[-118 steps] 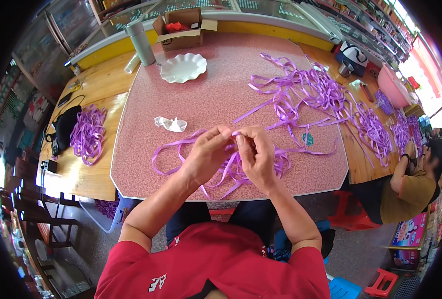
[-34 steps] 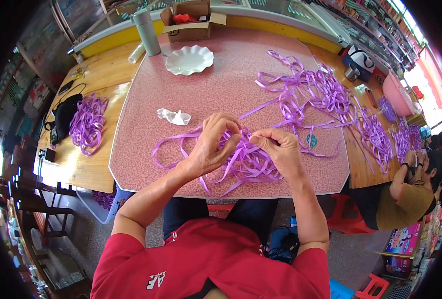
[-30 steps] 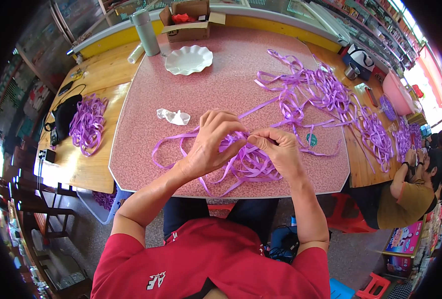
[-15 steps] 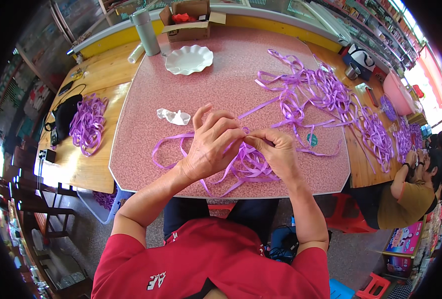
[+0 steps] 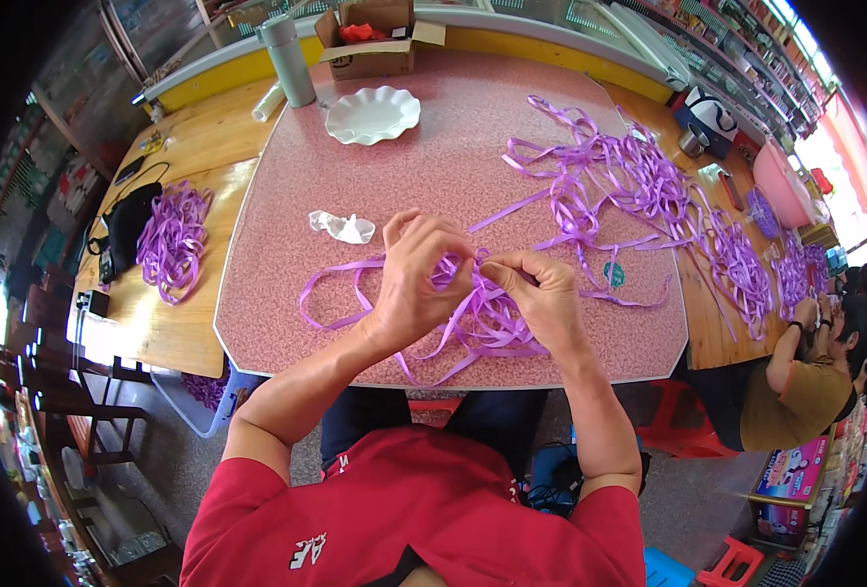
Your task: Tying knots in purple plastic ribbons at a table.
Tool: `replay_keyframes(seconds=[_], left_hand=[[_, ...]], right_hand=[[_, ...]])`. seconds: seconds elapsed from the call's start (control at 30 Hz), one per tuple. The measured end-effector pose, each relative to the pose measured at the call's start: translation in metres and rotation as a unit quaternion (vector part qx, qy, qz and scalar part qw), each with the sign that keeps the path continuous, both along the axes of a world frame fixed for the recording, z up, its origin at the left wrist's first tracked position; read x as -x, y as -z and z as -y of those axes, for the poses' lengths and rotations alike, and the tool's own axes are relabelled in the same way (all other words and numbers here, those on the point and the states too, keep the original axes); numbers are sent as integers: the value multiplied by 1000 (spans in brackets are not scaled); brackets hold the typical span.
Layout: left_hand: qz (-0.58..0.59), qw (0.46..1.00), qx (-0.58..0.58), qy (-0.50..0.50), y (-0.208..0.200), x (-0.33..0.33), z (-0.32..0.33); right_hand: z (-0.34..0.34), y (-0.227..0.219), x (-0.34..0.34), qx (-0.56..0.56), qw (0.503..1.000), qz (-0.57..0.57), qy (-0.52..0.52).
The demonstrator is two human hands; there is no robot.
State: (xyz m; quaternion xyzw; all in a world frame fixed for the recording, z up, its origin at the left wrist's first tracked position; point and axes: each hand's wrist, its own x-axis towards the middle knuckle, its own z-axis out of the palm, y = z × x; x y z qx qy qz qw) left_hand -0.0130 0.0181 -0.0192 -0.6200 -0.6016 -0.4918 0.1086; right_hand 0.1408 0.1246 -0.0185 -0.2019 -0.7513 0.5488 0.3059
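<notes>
My left hand (image 5: 422, 269) and my right hand (image 5: 536, 289) meet over the near part of the pink table. Both are closed in pinches on a purple ribbon (image 5: 497, 328), whose loops hang and lie beneath them. Exactly where the fingertips grip is partly hidden. One ribbon loop (image 5: 321, 293) spreads out to the left of my left wrist. A strand runs from near my fingers toward a large tangled heap of purple ribbon (image 5: 639, 176) at the right. Beside my left hand lies a crumpled clear plastic piece (image 5: 343, 227).
A white scalloped plate (image 5: 373, 115), a pale green bottle (image 5: 287, 64) and an open cardboard box (image 5: 370, 59) stand at the back. Another ribbon bundle (image 5: 174, 240) lies on the left wooden table. At the right, a co-worker (image 5: 795, 391) sits near more ribbon and a pink basin (image 5: 783, 181).
My left hand's fingers have curled in and its wrist has turned slightly, showing more ribbon between the hands. My right hand stays nearly in place.
</notes>
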Motion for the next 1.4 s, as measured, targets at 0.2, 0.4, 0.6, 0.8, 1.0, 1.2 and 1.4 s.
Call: replay_keyframes(seconds=[0.2, 0.4, 0.6, 0.8, 1.0, 1.2, 1.4], left_hand=[[184, 977, 82, 70, 3, 2, 8], [-145, 988, 38, 28, -9, 4, 6], [-239, 969, 61, 34, -10, 19, 20], [-115, 967, 159, 164, -15, 42, 49], [29, 953, 219, 210, -1, 58, 64], [-72, 964, 237, 97, -4, 76, 79], [-93, 973, 205, -45, 5, 66, 72]], right_hand=[[1, -4, -1, 9, 1000, 5, 0], [1, -3, -2, -12, 1000, 4, -13], [10, -13, -3, -108, 992, 46, -39], [27, 2, 9, -217, 973, -36, -65], [23, 19, 8, -236, 966, -59, -85], [-74, 20, -78, -354, 920, 109, 124], [-99, 34, -150, -349, 875, 291, 168]])
